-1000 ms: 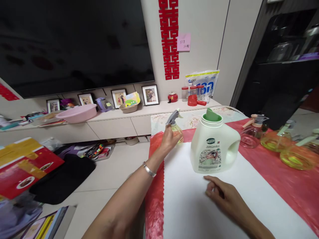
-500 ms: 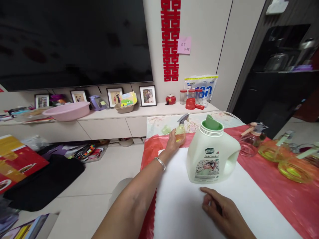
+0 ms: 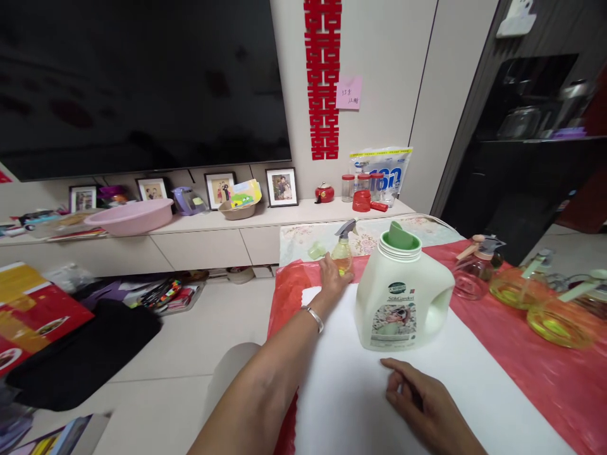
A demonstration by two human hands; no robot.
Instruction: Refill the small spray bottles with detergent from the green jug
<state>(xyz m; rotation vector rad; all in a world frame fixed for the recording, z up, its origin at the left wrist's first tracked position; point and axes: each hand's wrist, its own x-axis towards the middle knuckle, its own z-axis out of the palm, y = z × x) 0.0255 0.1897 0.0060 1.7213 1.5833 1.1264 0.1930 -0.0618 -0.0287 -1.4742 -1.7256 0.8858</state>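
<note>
On the table's far side, my left hand (image 3: 333,278) is at a small clear spray bottle (image 3: 342,251) with a grey trigger head and yellow liquid low inside. Its fingers lie along the bottle's left side, and the thumb crosses low in front. The bottle stands upright. A big pale-green detergent jug (image 3: 403,291) stands to the right, with a green piece in its mouth. My right hand (image 3: 422,401) hovers over or rests on the white sheet (image 3: 346,385) in front of the jug. Its index finger is extended, the others loosely curled, and nothing shows in it.
Several spray bottles with coloured liquid, including a yellow one (image 3: 559,322), stand at the right on the red plastic cover (image 3: 516,347). A small pale-green cup-like piece (image 3: 316,251) lies left of the spray bottle. Behind is a low cabinet (image 3: 203,249) with red-lidded jars (image 3: 348,188).
My left hand has turned slightly and its wrist has shifted right; the thumb now shows across the bottle's front. The spray bottle, jug and right hand stay about where they were.
</note>
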